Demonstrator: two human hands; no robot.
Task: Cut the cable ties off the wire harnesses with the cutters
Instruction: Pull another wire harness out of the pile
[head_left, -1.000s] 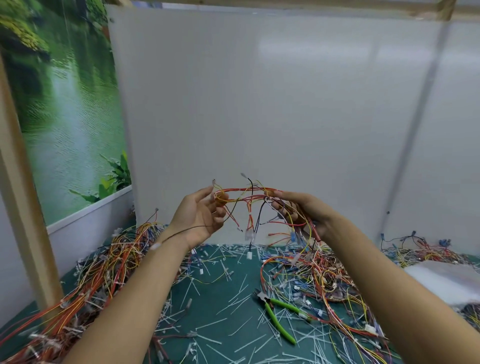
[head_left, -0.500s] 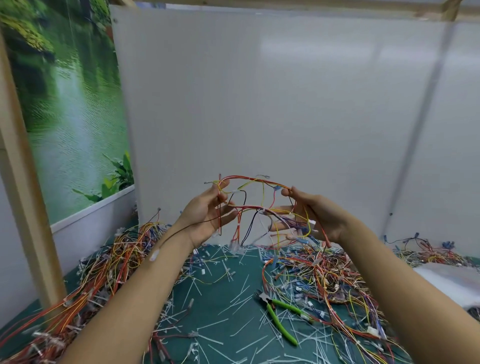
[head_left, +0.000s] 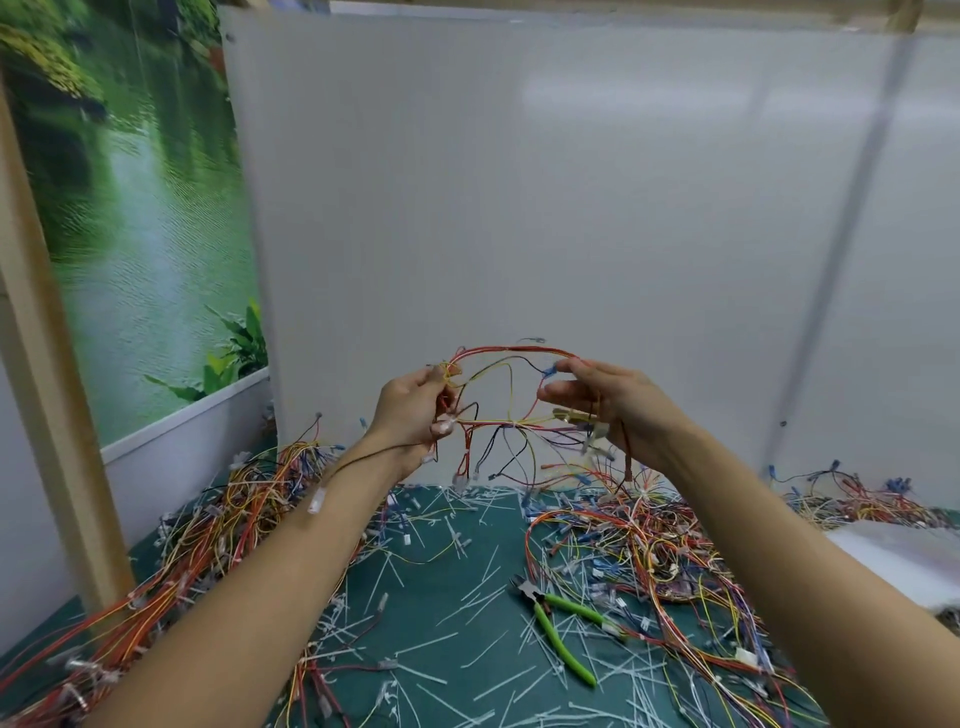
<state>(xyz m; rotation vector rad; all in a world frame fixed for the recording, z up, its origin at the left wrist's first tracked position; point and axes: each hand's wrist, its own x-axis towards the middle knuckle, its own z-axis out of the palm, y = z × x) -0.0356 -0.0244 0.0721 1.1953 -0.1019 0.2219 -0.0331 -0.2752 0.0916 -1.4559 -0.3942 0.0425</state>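
Wire harness (head_left: 511, 425) blurs between left hand (head_left: 410, 410), right hand (head_left: 618, 405).

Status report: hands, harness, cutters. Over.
Left hand grips one end of the wire harness, right hand holds the other, raised over the mat. Cutters lie untouched on the mat. Loose wire piles crowd both sides.

Open lane of dark green mat (head_left: 483, 525), strewn only with flat white cut cable ties (head_left: 483, 649), runs between the left tangled wire heap (head_left: 208, 540) and right tangled wire heap (head_left: 654, 545), whose strands overlie the green-handled cutters (head_left: 551, 634). White panel (head_left: 519, 208) closes the rear.
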